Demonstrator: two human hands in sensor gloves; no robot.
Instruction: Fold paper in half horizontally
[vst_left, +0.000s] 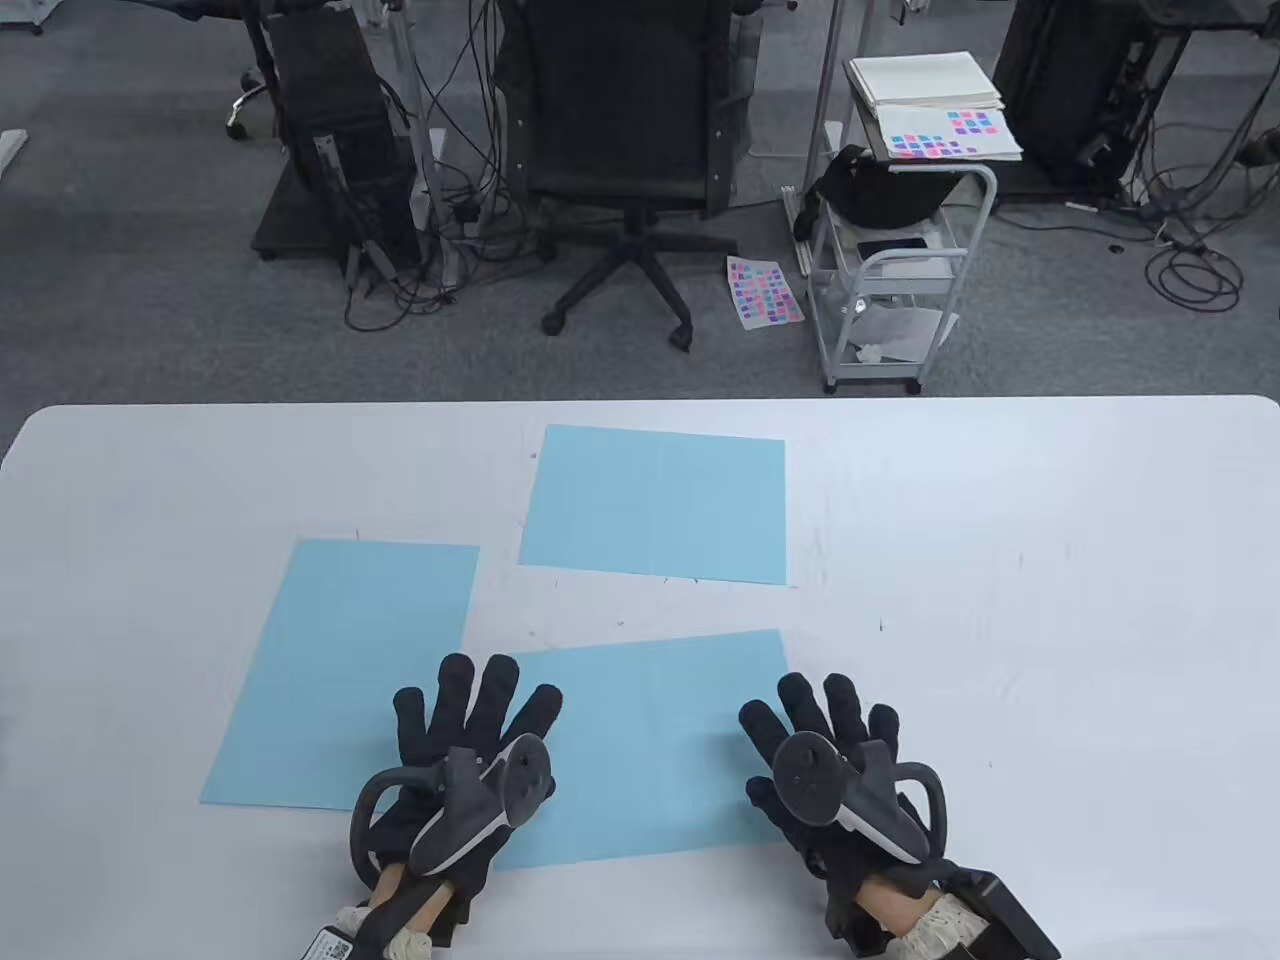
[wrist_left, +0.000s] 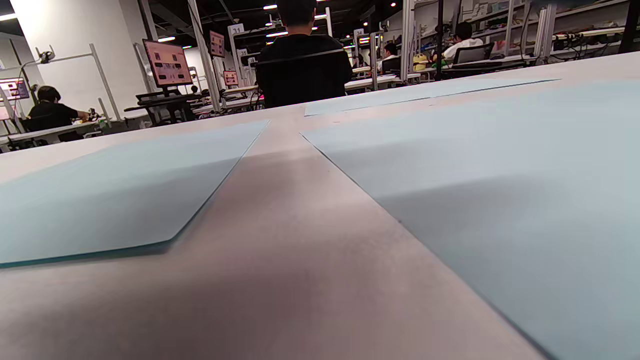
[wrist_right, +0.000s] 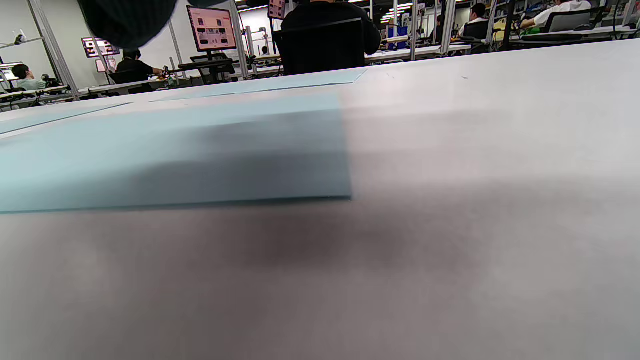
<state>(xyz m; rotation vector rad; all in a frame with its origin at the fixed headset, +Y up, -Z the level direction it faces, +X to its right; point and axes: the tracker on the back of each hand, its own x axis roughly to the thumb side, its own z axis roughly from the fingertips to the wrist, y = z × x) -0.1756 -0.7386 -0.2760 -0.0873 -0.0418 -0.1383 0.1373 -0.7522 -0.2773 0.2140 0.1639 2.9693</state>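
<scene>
My left hand (vst_left: 470, 745) and right hand (vst_left: 835, 750) lie flat, fingers spread and gripping nothing, on the near blue paper (vst_left: 645, 740) at the counter's (vst_left: 1050, 560) front edge (two more sheets lie beyond). I judge the fold not yet begun; next I must pinch one edge and carry it over.

- A small white sign (wrist_left: 237, 29) high on a post, just left of the seated person in black in the left wrist view, reads "31".
- The pink monitor screens (wrist_left: 168, 63) left of that sign show panels too small to read.
- The sticker sheets on the cart (vst_left: 950, 133) carry only coloured squares.
</scene>
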